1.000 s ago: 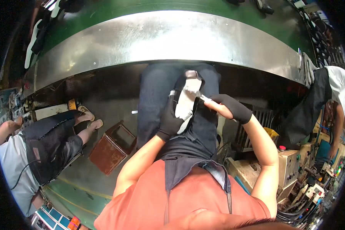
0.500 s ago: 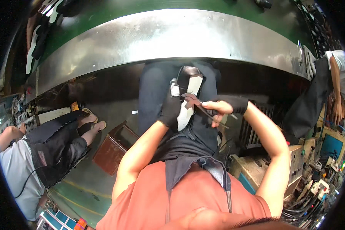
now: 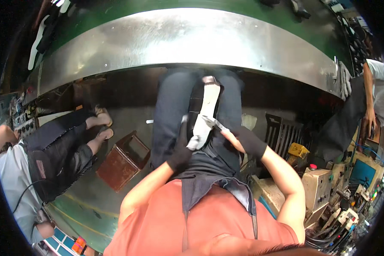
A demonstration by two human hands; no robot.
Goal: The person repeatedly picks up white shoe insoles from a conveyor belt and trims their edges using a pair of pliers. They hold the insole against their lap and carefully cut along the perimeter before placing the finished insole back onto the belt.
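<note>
A dark shoe form with a long white underside (image 3: pixel 209 99) lies along my thighs, its rounded end toward the bench. My left hand (image 3: pixel 182 147), in a black fingerless glove, is closed around the side and near end of it. Against the white underside, my right hand (image 3: pixel 237 138), gloved the same way, grips a slim light-coloured hand tool (image 3: pixel 216 122) whose tip touches the middle. The exact kind of tool is too blurred to make out.
A metal-edged bench (image 3: pixel 192 38) with a green top runs ahead of my knees. At left stand a brown box (image 3: pixel 123 164) and a seated person (image 3: pixel 51 158). Machinery (image 3: pixel 318 185) and a yellow piece (image 3: pixel 298 150) are at right, with another person's arm (image 3: pixel 369 102) beyond.
The brown strip no longer shows in my right hand, which now brings the slim tool onto the white underside. My left hand has slid nearer my body along the shoe form.
</note>
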